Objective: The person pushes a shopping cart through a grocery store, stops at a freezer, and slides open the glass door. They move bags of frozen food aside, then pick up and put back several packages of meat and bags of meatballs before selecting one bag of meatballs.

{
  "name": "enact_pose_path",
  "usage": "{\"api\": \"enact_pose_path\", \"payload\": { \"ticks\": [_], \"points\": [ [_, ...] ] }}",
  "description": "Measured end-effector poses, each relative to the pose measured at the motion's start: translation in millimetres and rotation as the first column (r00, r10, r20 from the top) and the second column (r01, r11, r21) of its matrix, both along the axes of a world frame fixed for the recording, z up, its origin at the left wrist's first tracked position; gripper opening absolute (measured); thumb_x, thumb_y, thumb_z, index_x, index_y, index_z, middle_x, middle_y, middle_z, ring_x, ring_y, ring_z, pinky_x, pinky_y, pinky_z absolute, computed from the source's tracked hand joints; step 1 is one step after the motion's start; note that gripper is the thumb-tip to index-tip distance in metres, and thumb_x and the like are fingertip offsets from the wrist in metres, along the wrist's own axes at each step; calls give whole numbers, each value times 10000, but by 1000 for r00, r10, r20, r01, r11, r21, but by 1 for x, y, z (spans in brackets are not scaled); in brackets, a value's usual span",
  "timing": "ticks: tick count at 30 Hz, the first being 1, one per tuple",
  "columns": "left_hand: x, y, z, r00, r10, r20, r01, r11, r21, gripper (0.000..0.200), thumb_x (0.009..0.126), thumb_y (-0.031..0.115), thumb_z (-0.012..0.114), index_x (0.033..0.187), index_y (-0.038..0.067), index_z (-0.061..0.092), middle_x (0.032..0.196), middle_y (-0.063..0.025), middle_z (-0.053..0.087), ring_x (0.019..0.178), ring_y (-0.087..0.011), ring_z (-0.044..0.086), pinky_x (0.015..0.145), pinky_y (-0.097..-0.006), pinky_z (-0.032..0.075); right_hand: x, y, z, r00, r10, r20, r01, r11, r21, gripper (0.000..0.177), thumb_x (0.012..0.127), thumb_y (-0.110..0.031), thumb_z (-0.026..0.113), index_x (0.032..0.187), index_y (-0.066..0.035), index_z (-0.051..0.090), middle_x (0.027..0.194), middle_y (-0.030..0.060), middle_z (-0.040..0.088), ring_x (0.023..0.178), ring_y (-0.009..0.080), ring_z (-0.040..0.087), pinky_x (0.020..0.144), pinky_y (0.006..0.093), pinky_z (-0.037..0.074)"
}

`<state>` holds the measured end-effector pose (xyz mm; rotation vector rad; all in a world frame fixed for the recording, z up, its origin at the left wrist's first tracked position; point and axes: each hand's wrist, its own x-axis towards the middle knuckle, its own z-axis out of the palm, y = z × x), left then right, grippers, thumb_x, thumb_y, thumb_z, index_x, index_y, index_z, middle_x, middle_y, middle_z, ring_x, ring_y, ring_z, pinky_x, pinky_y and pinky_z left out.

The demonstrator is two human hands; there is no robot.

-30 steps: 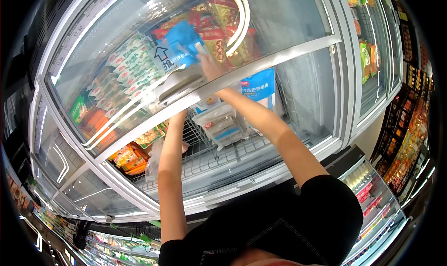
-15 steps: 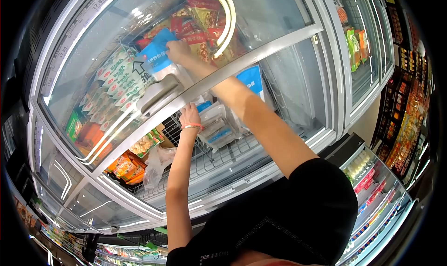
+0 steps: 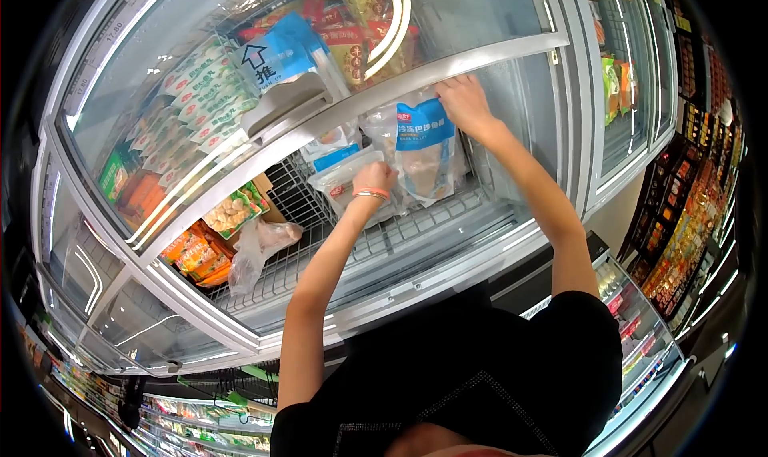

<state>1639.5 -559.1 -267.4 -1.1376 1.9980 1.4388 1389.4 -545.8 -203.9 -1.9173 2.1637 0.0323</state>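
Note:
Inside the chest freezer, a clear bag of frozen fish fillets (image 3: 424,149) with a blue printed panel leans upright. My right hand (image 3: 466,103) pinches this bag at its upper right corner. Lower and to the left, my left hand (image 3: 373,178), with a band at the wrist, is closed at the edge of a clear frozen-food bag (image 3: 340,186). Its fingertips are hidden from me. Under the sliding glass lid (image 3: 184,73), another blue-panelled bag (image 3: 292,45) lies on the packs behind.
The lid's metal frame (image 3: 432,77) and grey handle (image 3: 288,105) cross just above my hands. A wire basket (image 3: 320,249) lines the freezer. To the left are orange packets (image 3: 196,253) and a tied clear bag (image 3: 260,245). Red packets (image 3: 344,45) lie under the glass.
My right hand has left the blue bag under the glass and moved right and down to the fish bag, now more upright. My left hand has shifted right and slightly up.

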Motion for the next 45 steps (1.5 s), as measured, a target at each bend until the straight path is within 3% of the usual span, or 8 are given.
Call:
{"api": "enact_pose_path", "payload": {
  "ticks": [9,23,26,28,29,38,42,45],
  "points": [
    [-2,69,-34,979,195,66,-195,981,-4,277,741,293,625,702,24,678,748,-227,620,734,-382,611,680,-445,482,-5,4,-5,981,-21,-191,11,999,-54,127,690,-25,541,763,-81,628,782,61,580,860,223,525,713,351,364],
    [75,-93,19,875,436,-212,-472,866,-168,253,844,258,574,762,21,613,587,-121,613,507,-226,624,491,-330,471,47,-169,-1,928,-40,369,244,816,-524,130,782,-192,558,803,-82,623,798,140,646,744,331,604,682,442,460],
    [69,-129,-1,963,253,-89,-266,857,-442,254,863,256,540,893,19,626,764,-143,643,702,-260,634,656,-368,485,64,-210,-5,892,-87,443,307,837,-454,290,749,-137,550,1024,-48,573,847,179,630,873,374,588,779,447,455],
    [67,-131,-17,990,56,-126,-134,609,-781,276,868,256,524,981,28,631,927,-184,643,875,-324,616,776,-412,470,82,-231,-37,922,-112,371,283,849,-447,169,763,-155,547,896,-70,606,805,157,642,809,346,607,715,453,467],
    [65,-136,-10,991,121,-55,-127,740,-661,293,860,237,522,1057,45,623,1093,-209,589,1034,-379,530,889,-445,412,89,-238,-56,934,-126,335,274,854,-442,129,770,-165,546,832,-80,622,784,146,648,778,331,616,683,455,473],
    [72,-108,-38,992,-88,-88,-24,560,-828,126,761,149,553,813,69,637,804,-103,657,789,-301,625,702,-428,489,106,-247,-104,836,-261,483,433,854,-288,239,753,-137,535,973,-52,572,848,176,629,859,368,591,761,444,462],
    [79,-85,-49,935,-303,185,305,417,-856,109,743,132,540,813,111,620,868,-36,620,819,-206,579,686,-359,438,81,-165,-75,884,37,467,184,889,-419,188,836,-173,539,961,-46,599,915,155,625,870,336,597,738,437,472],
    [78,-85,-35,966,-244,83,208,544,-813,139,743,129,557,860,102,627,886,-38,614,824,-212,557,687,-365,432,49,-90,-69,857,95,506,7,981,-195,172,860,-114,483,947,-21,599,934,151,614,835,352,590,737,424,462]
  ]
}}
